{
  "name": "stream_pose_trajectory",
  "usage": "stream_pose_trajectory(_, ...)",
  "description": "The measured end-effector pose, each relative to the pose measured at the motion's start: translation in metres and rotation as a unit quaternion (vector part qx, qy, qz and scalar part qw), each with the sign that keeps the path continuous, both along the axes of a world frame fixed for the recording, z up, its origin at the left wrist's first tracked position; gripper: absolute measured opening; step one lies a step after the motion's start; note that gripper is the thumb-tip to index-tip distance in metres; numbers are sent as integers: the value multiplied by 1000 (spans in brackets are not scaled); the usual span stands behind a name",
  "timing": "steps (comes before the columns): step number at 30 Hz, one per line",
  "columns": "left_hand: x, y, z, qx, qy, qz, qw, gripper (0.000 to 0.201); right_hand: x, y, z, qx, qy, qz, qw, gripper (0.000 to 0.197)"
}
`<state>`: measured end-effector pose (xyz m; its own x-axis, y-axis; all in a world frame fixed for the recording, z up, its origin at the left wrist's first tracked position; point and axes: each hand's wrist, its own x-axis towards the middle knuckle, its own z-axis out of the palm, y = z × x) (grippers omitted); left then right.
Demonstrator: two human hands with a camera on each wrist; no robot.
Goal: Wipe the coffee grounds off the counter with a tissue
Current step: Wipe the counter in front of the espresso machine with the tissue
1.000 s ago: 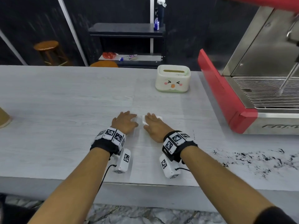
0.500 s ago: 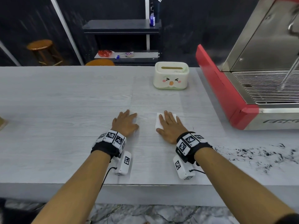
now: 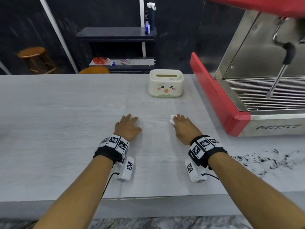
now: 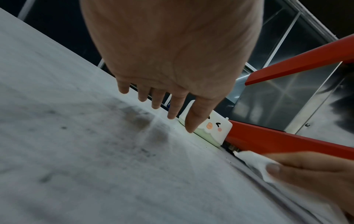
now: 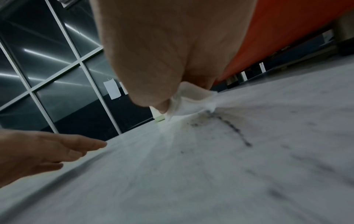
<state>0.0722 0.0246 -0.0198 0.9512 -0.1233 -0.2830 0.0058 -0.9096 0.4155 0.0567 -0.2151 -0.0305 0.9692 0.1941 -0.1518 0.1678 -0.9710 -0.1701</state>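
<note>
Black coffee grounds (image 3: 264, 161) lie scattered on the pale wood-grain counter (image 3: 66, 113) at the right, in front of the espresso machine. My right hand (image 3: 180, 120) lies palm down left of them, pinching a small white tissue (image 3: 172, 120) against the counter; only a corner shows past the fingers. In the right wrist view the tissue (image 5: 191, 101) is bunched under thumb and fingers, with a thin dark streak (image 5: 233, 128) just beside it. My left hand (image 3: 127, 123) rests open on the counter, holding nothing, about a hand's width left of the right one.
A cream tissue box (image 3: 165, 85) with a cartoon face stands behind the hands. The red and steel espresso machine (image 3: 219, 103) fills the right side, its steam wand (image 3: 279, 75) hanging over the drip grille. The counter's front edge is near my forearms.
My right hand has slid to the right with the tissue, away from the left hand and toward the machine. The left hand has stayed put.
</note>
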Motion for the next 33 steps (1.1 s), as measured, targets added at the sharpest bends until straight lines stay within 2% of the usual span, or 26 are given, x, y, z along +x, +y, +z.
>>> stream_pose_trajectory(3,12,-10,1,-2,-2,-21,1000,62,21,16,8,25,-16,24,999,44)
stream_pose_trajectory(7,28,-24,-1,46,27,-44,998,64,46,35,7,48,18,36,998,48)
stream_pose_trajectory(11,35,-28,-6,83,51,-61,993,70,56,43,-1,36,95,40,994,56)
stream_pose_trajectory(16,35,-28,-11,99,51,-73,991,71,54,38,-10,8,107,47,993,67)
stream_pose_trajectory(33,37,-26,-16,91,64,-75,991,70,35,-30,-7,33,129,-102,986,67)
